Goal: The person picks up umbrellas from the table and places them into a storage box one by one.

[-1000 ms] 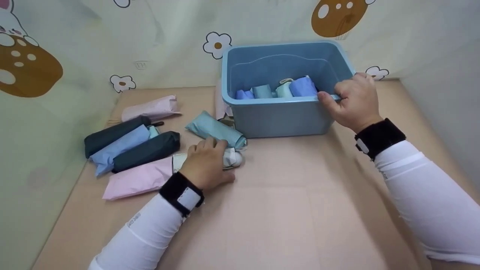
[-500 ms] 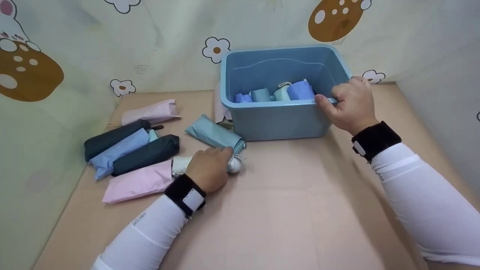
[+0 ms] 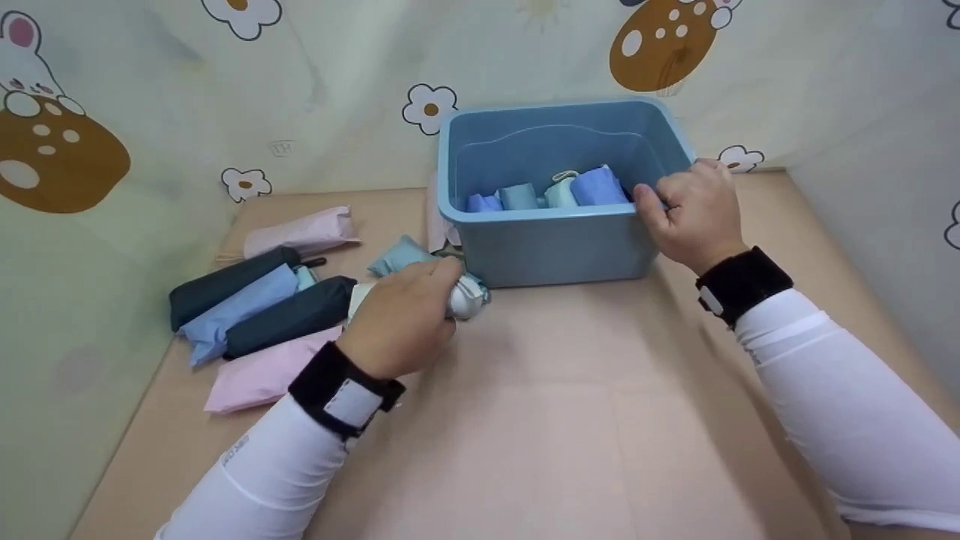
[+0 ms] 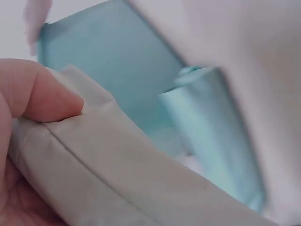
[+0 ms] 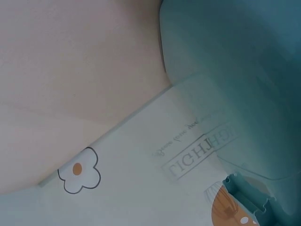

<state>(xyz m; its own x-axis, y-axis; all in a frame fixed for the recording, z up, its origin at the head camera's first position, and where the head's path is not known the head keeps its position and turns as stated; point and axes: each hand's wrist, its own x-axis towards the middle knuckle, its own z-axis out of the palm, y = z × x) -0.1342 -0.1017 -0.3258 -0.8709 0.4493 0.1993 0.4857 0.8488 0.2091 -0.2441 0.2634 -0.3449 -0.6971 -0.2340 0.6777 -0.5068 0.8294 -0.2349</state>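
Observation:
In the head view my left hand (image 3: 401, 319) grips a pale grey-white folded umbrella (image 3: 466, 298), whose rounded end sticks out past the fingers. Up close in the left wrist view, the thumb presses on its sleeve (image 4: 103, 150). Partly hidden behind that hand lies a teal folded umbrella (image 3: 396, 255), near the bin's front left corner. My right hand (image 3: 697, 217) holds the front right corner of the blue bin's rim, thumb toward the front. Inside the blue bin (image 3: 555, 251) several blue, teal and mint folded umbrellas show their ends.
Left on the table (image 3: 540, 420) lie two dark folded umbrellas (image 3: 292, 319), a light blue one (image 3: 240, 307) between them, a pink one (image 3: 262, 371) in front and a pale pink one (image 3: 304, 231) behind. A patterned wall covering (image 3: 337, 90) rises behind the bin.
My left hand has closed around the pale umbrella and lifted it slightly away from the pink one, toward the teal umbrella. My right hand stays on the bin's rim.

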